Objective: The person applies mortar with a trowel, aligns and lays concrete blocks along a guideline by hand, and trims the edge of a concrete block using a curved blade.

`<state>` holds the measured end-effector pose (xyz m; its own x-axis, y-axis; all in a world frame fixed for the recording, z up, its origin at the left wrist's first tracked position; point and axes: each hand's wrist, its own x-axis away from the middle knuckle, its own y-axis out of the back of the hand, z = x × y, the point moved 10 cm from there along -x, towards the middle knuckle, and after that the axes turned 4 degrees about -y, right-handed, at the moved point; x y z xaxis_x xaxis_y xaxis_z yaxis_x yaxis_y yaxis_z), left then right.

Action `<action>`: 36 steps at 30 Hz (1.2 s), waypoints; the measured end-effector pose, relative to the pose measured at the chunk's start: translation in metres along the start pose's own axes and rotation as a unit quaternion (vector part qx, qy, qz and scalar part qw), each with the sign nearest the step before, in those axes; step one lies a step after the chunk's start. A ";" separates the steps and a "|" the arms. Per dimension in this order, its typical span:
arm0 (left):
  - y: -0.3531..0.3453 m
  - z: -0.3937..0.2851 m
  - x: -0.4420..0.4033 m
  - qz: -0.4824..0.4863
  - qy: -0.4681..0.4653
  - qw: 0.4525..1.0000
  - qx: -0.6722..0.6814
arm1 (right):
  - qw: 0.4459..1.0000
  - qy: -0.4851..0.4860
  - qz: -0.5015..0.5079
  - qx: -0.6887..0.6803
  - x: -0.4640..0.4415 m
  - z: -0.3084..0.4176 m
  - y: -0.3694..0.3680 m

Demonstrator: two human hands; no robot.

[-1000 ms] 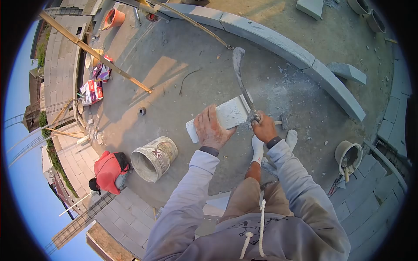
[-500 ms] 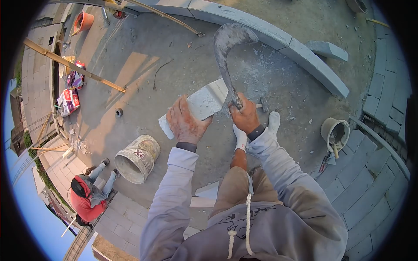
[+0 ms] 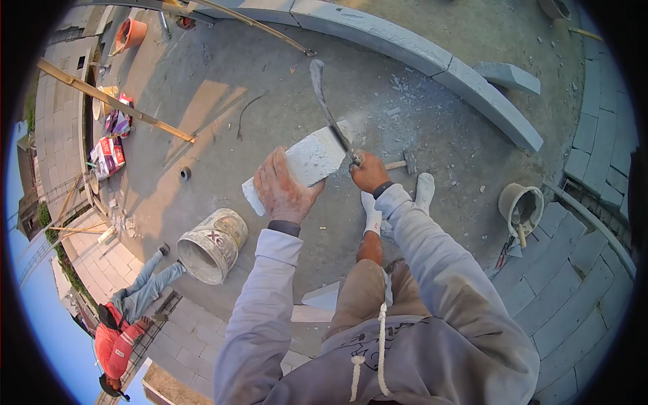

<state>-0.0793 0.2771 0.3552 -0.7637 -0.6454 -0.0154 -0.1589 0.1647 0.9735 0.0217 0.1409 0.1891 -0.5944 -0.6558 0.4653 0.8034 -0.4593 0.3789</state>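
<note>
My left hand is wrapped over the near end of a pale, rough-faced block, holding it above the grey ground. The fist of my right hand grips the handle of a curved blade, seen nearly edge-on. The blade lies against the block's far right end, its hooked tip pointing up and away. Dust and small pale chips show on the ground beyond that end. Just right of my right hand a hammer rests near my feet in white socks.
A curved row of kerb blocks crosses the far side. At the left stands a large bucket, with a person in red beyond it. Another bucket with tools is at the right. A wooden pole slants across the upper left.
The blade has come down from a raised, broadside view onto the block's end. A chip has appeared beyond it. The person in red has shifted lower in the view, legs now stretched out.
</note>
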 end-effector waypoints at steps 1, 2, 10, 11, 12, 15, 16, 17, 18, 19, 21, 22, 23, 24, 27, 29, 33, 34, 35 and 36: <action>0.002 0.000 -0.004 -0.006 -0.004 1.000 -0.003 | 1.000 -0.001 0.005 0.028 -0.006 -0.010 -0.005; 0.002 0.000 -0.004 -0.009 -0.005 1.000 -0.005 | 1.000 0.007 0.000 0.021 -0.005 -0.004 -0.001; 0.002 -0.001 0.001 -0.007 -0.003 1.000 0.004 | 1.000 -0.005 -0.007 0.005 -0.005 0.013 0.007; 0.002 -0.002 0.001 -0.007 -0.001 1.000 0.001 | 1.000 0.006 -0.006 0.030 -0.009 0.002 0.001; 0.002 -0.002 -0.001 -0.007 -0.001 1.000 -0.002 | 0.998 0.016 -0.006 0.052 -0.013 -0.003 -0.005; 0.005 -0.006 -0.002 -0.020 -0.027 0.999 0.006 | 0.999 0.013 -0.022 0.034 -0.004 0.011 0.008; 0.004 -0.007 -0.003 -0.021 -0.023 0.999 0.009 | 0.999 0.013 -0.031 0.014 -0.002 0.028 0.021; 0.005 -0.007 -0.002 -0.017 -0.017 1.000 0.007 | 1.000 0.013 -0.025 -0.012 0.003 0.040 0.028; 0.006 -0.006 -0.003 -0.015 -0.014 1.000 0.005 | 0.999 0.014 -0.023 -0.039 0.007 0.051 0.035; 0.006 -0.004 -0.002 -0.013 -0.014 1.000 0.004 | 0.997 0.014 -0.022 -0.067 0.009 0.055 0.038; 0.006 -0.006 -0.003 -0.016 -0.016 1.000 0.007 | 1.000 -0.003 -0.011 0.024 0.001 0.010 0.002; 0.006 -0.007 -0.002 -0.018 -0.013 1.000 0.003 | 0.997 -0.012 -0.007 0.070 -0.002 -0.011 -0.011; 0.005 -0.006 -0.001 -0.018 -0.012 1.000 0.000 | 0.997 -0.013 -0.006 0.072 -0.007 -0.014 -0.010; 0.005 -0.005 -0.003 -0.018 -0.014 1.000 -0.005 | 0.997 -0.015 -0.006 0.073 -0.010 -0.019 -0.009; 0.005 -0.005 -0.002 -0.024 -0.022 0.999 0.009 | 0.999 -0.015 -0.019 0.025 0.002 -0.001 0.011; 0.007 -0.008 -0.003 -0.031 -0.020 0.999 0.007 | 0.999 0.001 -0.025 -0.026 0.007 0.027 0.029; 0.006 -0.006 -0.003 -0.026 -0.016 0.999 0.014 | 0.999 -0.034 -0.009 0.028 -0.006 -0.013 -0.006; 0.006 -0.006 -0.003 -0.023 -0.010 1.000 0.008 | 0.995 -0.058 0.000 0.084 -0.011 -0.034 -0.019; 0.006 -0.006 -0.003 -0.021 -0.008 1.000 0.001 | 0.996 -0.046 0.000 0.075 -0.013 -0.027 -0.016; 0.006 -0.006 -0.003 -0.017 -0.005 1.000 -0.004 | 0.997 -0.034 0.000 0.068 -0.013 -0.022 -0.012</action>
<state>-0.0740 0.2753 0.3626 -0.7638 -0.6434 -0.0513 -0.1800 0.1361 0.9742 0.0209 0.1415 0.1610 -0.5986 -0.6114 0.5175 0.7945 -0.3703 0.4813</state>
